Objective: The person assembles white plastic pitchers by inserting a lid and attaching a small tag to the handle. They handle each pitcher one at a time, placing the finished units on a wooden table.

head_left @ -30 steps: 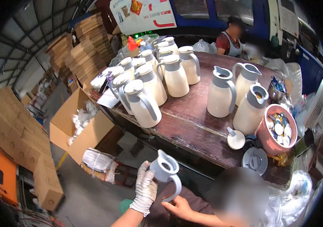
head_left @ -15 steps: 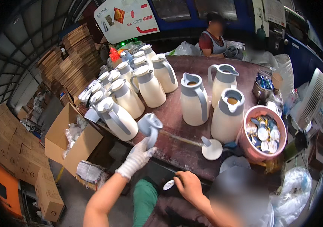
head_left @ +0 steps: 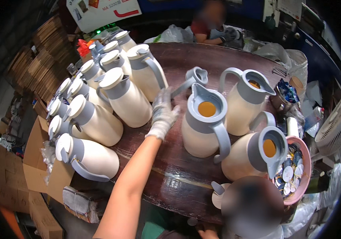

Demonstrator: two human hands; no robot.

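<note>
My left hand (head_left: 163, 113), in a white glove, reaches across the table with its fingers stretched out, holding nothing. Just past its fingertips lies a grey spout-and-handle collar (head_left: 196, 75), behind an open cream jug (head_left: 197, 137). On the other side of the hand, near its fingers, stands a lidded jug (head_left: 132, 99). At the lower edge my bare right hand (head_left: 207, 232) is largely cut off; its visible fingers look closed at a small round white tag (head_left: 192, 221). A white lid with a grey tab (head_left: 219, 194) lies near the front edge.
Several lidded cream jugs (head_left: 98, 123) crowd the table's left side. Two more open jugs (head_left: 240, 103) stand at right, beside a pink basin (head_left: 306, 171) of round tags. An open carton (head_left: 37, 167) sits at left. A co-worker (head_left: 208, 30) is across the table (head_left: 202, 55).
My left hand has moved farther across the table and let go of the grey collar, which now lies behind the open jugs. The view has shifted; my right hand sits lower in it.
</note>
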